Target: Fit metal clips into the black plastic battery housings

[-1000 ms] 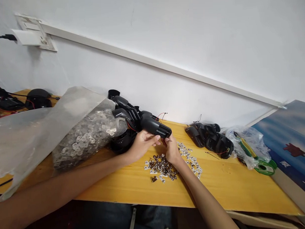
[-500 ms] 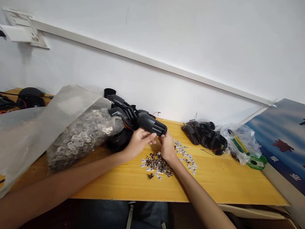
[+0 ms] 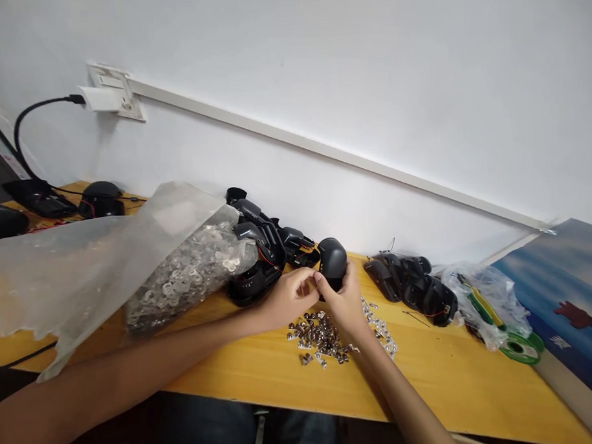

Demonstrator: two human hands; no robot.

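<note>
A rounded black plastic housing (image 3: 333, 263) is held up over the table, its smooth outer shell facing me. My right hand (image 3: 345, 301) grips its lower right side, with the thumb across the lower left front. My left hand (image 3: 293, 293) is closed at the housing's lower left edge, fingertips close to the right thumb; its grip there is partly hidden. Below both hands lies a loose pile of small metal contact pieces (image 3: 322, 334). More silvery contact pieces (image 3: 385, 335) are scattered right of my right wrist.
A clear bag of metal plates (image 3: 181, 278) leans on the left. Black housings with wires (image 3: 260, 239) are heaped behind it, and another group (image 3: 409, 283) sits at right. Beyond are a plastic bag (image 3: 487, 293), green wire spool (image 3: 521, 347) and printed box (image 3: 545, 284). A charger (image 3: 100, 98) is plugged into the wall.
The black housing has been turned from lying sideways, slotted end showing, to upright with its smooth shell toward me. Both hands have shifted their hold. The camera view has swung left.
</note>
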